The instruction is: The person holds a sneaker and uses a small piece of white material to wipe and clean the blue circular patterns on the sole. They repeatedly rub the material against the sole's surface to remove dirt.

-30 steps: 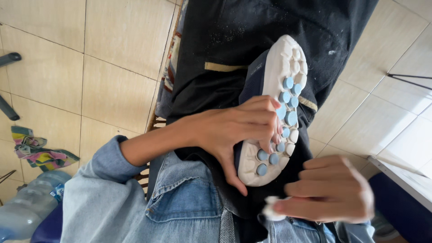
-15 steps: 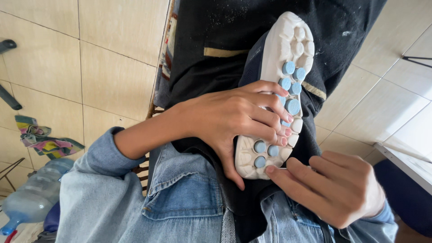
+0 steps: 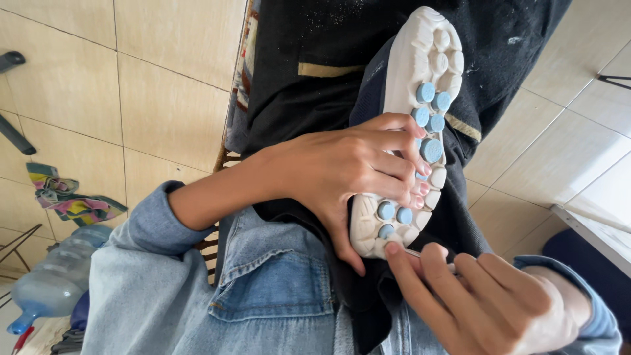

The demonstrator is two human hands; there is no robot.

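Observation:
My left hand (image 3: 342, 177) grips a shoe (image 3: 420, 85) around its middle, fingers across the sole and thumb below. The shoe is held sole-up over a black cloth (image 3: 315, 46) on my lap. Its upper is dark navy, and its white sole has round light-blue pads. My right hand (image 3: 486, 302) comes in from the lower right, its fingertips pressed against the lower end of the sole. A thin white piece (image 3: 430, 255) shows between those fingers, mostly hidden. Both arms wear blue denim sleeves.
Beige floor tiles (image 3: 158, 98) lie all around. A colourful rag (image 3: 69, 200) and a clear blue water bottle (image 3: 56, 283) are at the lower left. A dark bar (image 3: 16, 135) lies at the left edge, and a pale ledge (image 3: 591, 233) at the right.
My right hand has moved up from below the shoe until its fingertips touch the lower end of the sole. The shoe and my left hand sit slightly higher in view.

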